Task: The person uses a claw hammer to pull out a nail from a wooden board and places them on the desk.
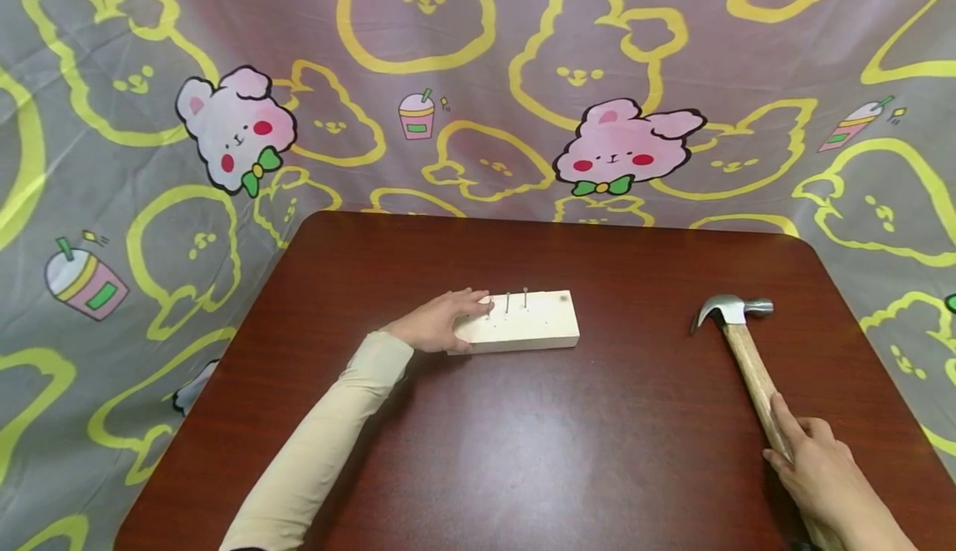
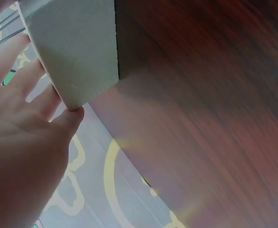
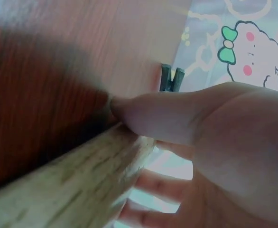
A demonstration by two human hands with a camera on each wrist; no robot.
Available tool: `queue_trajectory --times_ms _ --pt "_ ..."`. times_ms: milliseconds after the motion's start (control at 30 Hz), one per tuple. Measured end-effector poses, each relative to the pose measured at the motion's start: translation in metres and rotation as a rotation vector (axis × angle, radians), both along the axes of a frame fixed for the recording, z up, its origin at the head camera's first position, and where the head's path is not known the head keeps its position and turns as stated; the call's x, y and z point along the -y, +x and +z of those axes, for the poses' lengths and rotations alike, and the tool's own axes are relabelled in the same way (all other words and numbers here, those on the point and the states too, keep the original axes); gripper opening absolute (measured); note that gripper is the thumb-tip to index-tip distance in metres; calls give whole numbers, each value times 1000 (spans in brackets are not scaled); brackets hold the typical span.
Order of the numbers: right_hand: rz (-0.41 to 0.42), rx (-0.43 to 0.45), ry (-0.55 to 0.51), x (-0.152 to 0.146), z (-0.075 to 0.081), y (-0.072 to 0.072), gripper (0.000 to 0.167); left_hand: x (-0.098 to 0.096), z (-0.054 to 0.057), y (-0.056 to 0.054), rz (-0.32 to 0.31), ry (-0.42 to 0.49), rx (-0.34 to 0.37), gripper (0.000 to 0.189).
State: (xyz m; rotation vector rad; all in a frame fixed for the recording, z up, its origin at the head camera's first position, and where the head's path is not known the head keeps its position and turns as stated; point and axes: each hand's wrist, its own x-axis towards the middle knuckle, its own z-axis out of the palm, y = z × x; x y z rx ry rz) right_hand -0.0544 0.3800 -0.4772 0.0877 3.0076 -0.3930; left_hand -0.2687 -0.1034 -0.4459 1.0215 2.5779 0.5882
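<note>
The wooden block [image 1: 534, 329] lies flat on the brown table [image 1: 635, 443], near the middle and a little toward the far edge, with its long side roughly across in front of me; I suppose it lies so because the flat face gives it a steady seat and leaves the three thin nails [image 1: 508, 303] to stand upright from its top. The nails stand in a row, nearer to the left end, and the leftmost is just beside my fingertips. My left hand [image 1: 436, 324] is on this left end, probably because from there it can keep the block from sliding while most of the top is uncovered. This hand is half open: the thumb is at the near side, the other fingers are spread and reach over the top toward the far side, so it grips the block, I think lightly. At the right, well apart from the block, my right hand [image 1: 820, 470] holds the hammer [image 1: 752, 368] by the lower part of its wooden handle. The thumb lies along the handle and the other fingers come round from the other side with gaps between them, so the grip looks loose. The metal head points away from me, with the claw to the left; whether it rests on the table, I cannot tell.
</note>
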Motion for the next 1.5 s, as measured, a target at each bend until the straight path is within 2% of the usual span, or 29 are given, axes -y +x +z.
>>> queue_trajectory --times_ms 100,233,333,600,900,1100,1200,1300,1400,1500 --pt "-12 88 -5 -4 1 2 91 0 -1 0 -1 5 5 77" --pt "-79 286 -31 -9 4 9 102 1 -2 0 -8 20 8 77" --pt "-130 381 -31 -12 6 15 105 1 -2 -1 -15 30 7 77" --pt "-184 358 -63 -15 6 27 80 3 -2 -3 -19 34 22 78" --pt "-235 382 -153 -15 3 30 82 2 0 -2 -24 53 37 78" --pt "-274 413 -325 2 9 26 81 4 0 -2 -17 55 41 77" --pt "-329 431 -536 14 11 26 75 6 -1 -1 -18 63 40 77" --pt "-377 465 -861 23 10 28 65 6 -2 -2 -23 68 37 77" --pt "-408 503 -1233 26 5 29 50 5 -3 -3 -27 71 28 77" --pt "-398 553 -1474 24 1 30 33 4 -4 -3 -31 73 20 78"
